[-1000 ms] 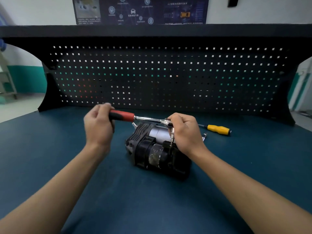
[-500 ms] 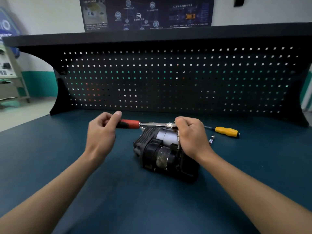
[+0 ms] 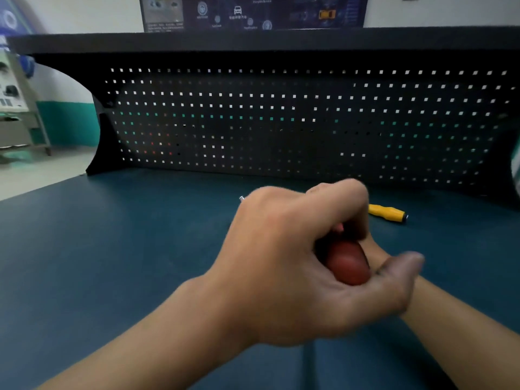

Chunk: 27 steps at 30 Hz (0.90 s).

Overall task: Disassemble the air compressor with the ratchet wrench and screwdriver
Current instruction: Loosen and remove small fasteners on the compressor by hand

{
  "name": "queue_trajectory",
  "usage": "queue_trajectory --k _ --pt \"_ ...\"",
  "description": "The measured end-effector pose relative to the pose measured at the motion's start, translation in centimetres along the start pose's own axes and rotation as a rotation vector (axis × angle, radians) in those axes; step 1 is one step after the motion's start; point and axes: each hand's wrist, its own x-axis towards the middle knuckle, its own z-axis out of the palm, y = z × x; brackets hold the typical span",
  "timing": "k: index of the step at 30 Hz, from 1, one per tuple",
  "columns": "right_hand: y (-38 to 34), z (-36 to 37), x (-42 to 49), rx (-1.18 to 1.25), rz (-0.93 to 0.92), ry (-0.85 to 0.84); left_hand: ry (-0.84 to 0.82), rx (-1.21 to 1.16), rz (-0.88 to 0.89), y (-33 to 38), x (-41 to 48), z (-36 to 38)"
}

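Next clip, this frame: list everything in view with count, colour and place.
ratchet wrench: one, red handle, centre, gripped
screwdriver: one, yellow handle, lying right of centre, far side
small metal part: one, silver, left of centre, far side, kind unclear
table: one, dark blue-green
pegboard: one, black, behind table
poster: one, dark blue, wall above
left hand: one, centre foreground, fingers curled round wrench handle
right hand: one, mostly hidden behind left hand

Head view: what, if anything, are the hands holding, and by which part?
The left hand grips the ratchet wrench by its red handle. The right hand is mostly hidden behind it; its hold cannot be told.
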Motion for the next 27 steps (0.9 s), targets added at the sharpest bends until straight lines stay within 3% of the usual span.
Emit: queue_trajectory --k 3,7,13,15,18,21,23,27 --pt "-0.1 0.3 -0.1 0.099 -0.009 0.099 0.087 -0.143 0.07 -2.0 -0.1 -0.4" --pt "0.2 0.8 0.0 0.01 -0.095 0.146 0.291 -0.114 -0.045 -6.0 -1.7 -0.8" --pt "0.4 0.8 0.4 -0.188 -0.059 0.151 0.514 -0.53 -0.546 -14.4 -3.0 -0.1" --pt "0.5 0.8 0.4 -0.217 -0.075 0.153 0.502 -0.579 -0.741 -17.4 -3.1 0.0" --pt "0.5 0.8 0.3 -0.255 -0.096 0.15 0.319 -0.57 -1.048 -20.8 -3.3 0.6" --pt "0.6 0.9 0.3 -0.296 -0.095 0.155 0.266 -0.569 -1.233 -22.0 -3.3 2.1" --pt "0.5 0.9 0.3 -0.307 -0.095 0.156 0.367 -0.48 -1.194 -21.9 -2.6 2.5" --pt "0.4 0.9 0.0 -0.263 -0.145 0.151 0.599 -0.192 -0.771 -18.9 -1.4 0.0"
